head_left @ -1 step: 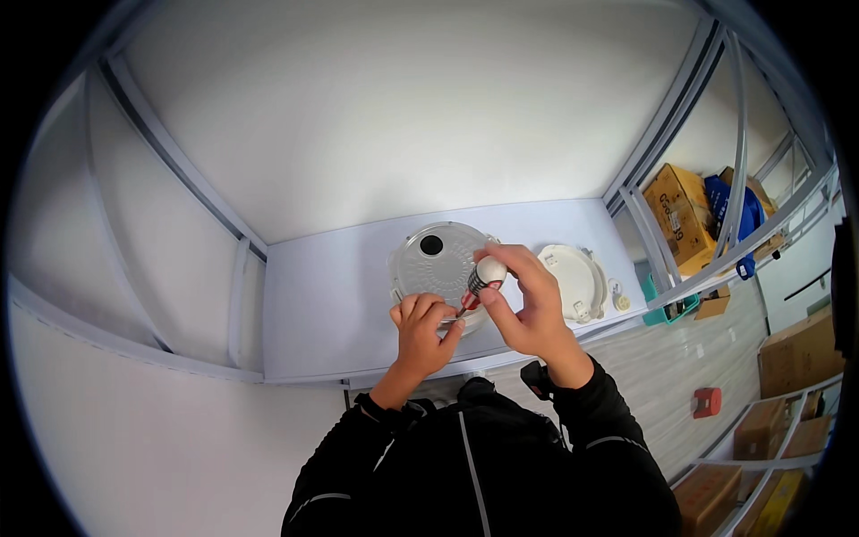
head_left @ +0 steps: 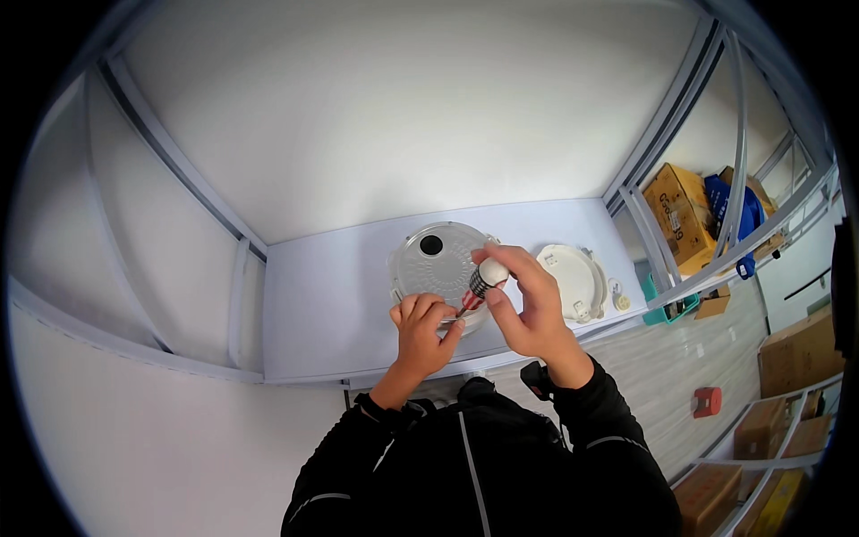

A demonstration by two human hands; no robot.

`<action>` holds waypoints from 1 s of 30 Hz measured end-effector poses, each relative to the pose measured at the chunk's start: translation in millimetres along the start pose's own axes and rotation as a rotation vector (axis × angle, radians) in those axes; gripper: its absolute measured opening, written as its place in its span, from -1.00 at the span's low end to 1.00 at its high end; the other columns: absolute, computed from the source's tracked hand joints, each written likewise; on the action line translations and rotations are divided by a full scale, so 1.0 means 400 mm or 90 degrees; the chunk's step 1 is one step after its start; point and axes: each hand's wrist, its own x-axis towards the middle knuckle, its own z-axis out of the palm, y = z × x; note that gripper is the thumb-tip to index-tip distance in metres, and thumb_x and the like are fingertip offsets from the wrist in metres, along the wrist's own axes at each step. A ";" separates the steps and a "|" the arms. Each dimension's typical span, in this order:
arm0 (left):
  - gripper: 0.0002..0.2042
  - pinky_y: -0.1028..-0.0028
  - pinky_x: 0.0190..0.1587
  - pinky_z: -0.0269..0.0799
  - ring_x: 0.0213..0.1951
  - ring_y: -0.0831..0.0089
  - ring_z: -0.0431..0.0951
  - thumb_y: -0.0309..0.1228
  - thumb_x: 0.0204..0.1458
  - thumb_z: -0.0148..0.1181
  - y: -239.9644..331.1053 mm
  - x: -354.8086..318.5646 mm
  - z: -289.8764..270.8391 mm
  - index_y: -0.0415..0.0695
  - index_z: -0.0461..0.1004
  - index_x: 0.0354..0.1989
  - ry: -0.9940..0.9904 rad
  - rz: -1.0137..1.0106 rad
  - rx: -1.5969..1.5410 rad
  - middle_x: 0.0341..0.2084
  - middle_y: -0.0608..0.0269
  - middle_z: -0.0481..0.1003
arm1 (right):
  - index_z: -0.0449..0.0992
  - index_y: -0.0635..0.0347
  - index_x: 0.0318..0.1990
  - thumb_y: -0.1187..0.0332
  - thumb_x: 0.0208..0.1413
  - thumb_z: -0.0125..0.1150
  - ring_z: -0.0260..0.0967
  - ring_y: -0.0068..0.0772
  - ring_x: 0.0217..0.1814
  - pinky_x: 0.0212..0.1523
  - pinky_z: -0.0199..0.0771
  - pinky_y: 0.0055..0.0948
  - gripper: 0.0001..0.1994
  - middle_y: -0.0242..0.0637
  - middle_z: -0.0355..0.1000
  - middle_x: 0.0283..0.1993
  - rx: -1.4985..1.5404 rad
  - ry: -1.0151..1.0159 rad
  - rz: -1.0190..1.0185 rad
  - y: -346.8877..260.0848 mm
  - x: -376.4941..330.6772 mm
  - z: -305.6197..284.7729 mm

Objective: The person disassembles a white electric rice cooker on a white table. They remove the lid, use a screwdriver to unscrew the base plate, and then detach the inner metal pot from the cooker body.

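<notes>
My right hand (head_left: 532, 313) is closed round the handle of a screwdriver (head_left: 483, 282) with a white rounded end and a red and black grip. The tool leans down to the left, its tip at the near rim of a round silvery metal lid (head_left: 447, 259). That lid has a black round spot and a pattern of small embossed marks. My left hand (head_left: 422, 336) rests on the lid's near edge, thumb and forefinger pinched together beside the screwdriver tip. What those fingers hold is hidden. To the right of the lid lies a cream-coloured round plastic part (head_left: 573, 279).
A small pale ring-like part (head_left: 620, 301) lies at the right end of the white table (head_left: 322, 304). Metal frame posts (head_left: 667, 116) rise at both sides. Beyond on the right are cardboard boxes (head_left: 680, 215), a teal basket (head_left: 671, 309) and a red stool (head_left: 707, 402).
The screwdriver handle has turned slightly in my right fingers, showing a different side of its grip. My left hand and the lid stay where they were.
</notes>
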 end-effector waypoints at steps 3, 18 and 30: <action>-0.81 0.21 0.11 0.05 0.05 0.27 0.41 -0.30 -0.01 0.46 0.000 0.001 -0.002 0.01 0.62 -0.25 -0.005 -0.004 0.002 -0.15 0.36 0.54 | 0.63 0.25 0.18 0.44 0.07 0.52 0.49 -0.22 -0.07 -0.03 0.54 -0.34 -0.53 -0.15 0.48 0.00 0.008 -0.007 -0.033 -0.020 0.012 -0.003; -0.81 0.19 0.14 0.06 0.05 0.25 0.40 -0.30 -0.01 0.47 0.004 0.009 0.000 0.02 0.62 -0.25 -0.010 -0.017 -0.002 -0.14 0.37 0.54 | 0.56 0.32 0.25 0.56 0.17 0.30 0.54 -0.14 0.04 0.05 0.55 -0.27 -0.55 -0.05 0.57 0.08 -0.101 -0.041 -0.022 -0.006 0.007 -0.024; -0.82 0.20 0.13 0.06 0.06 0.26 0.41 -0.30 -0.01 0.47 0.002 -0.003 0.006 0.03 0.61 -0.26 0.006 -0.013 0.000 -0.15 0.39 0.54 | 0.58 0.25 0.29 0.46 0.13 0.47 0.47 -0.24 -0.07 -0.06 0.50 -0.36 -0.47 -0.10 0.49 -0.02 -0.061 -0.027 -0.029 -0.001 0.002 -0.004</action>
